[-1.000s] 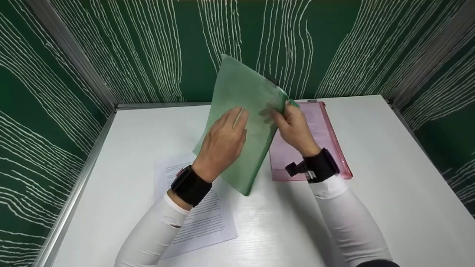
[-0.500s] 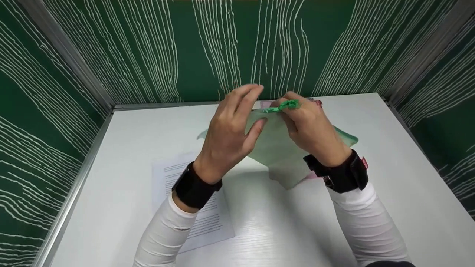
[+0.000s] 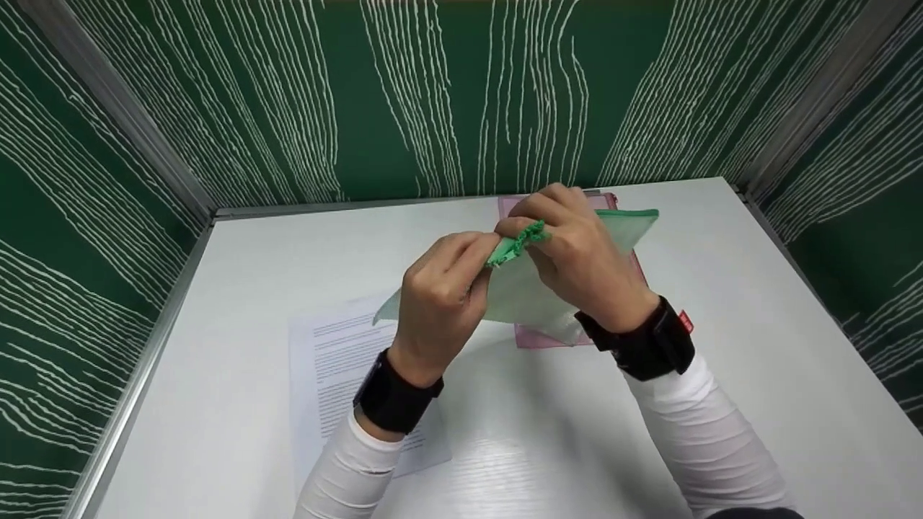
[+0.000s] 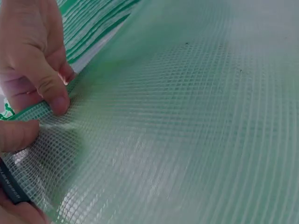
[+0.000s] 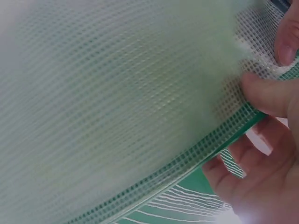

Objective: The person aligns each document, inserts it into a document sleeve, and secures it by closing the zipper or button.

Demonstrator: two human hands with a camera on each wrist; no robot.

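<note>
Both hands hold up a translucent green mesh zip pouch above the table, at a corner of it. Thumb and fingers of my left hand pinch the pouch next to a frayed bright green end. My right hand grips the edge just beside it. In the right wrist view the right thumb presses the mesh, with the fingers behind the green edge. A dark tag with lettering shows at the left hand in the left wrist view.
A pink zip pouch lies on the white table, partly hidden under the green one. Printed sheets lie at the left, under the left forearm. Green walls with white lines stand behind and at the sides.
The green pouch has turned from upright to lying nearly flat between the hands. The left hand has gone from flat against it to pinching its corner; the right hand keeps its grip.
</note>
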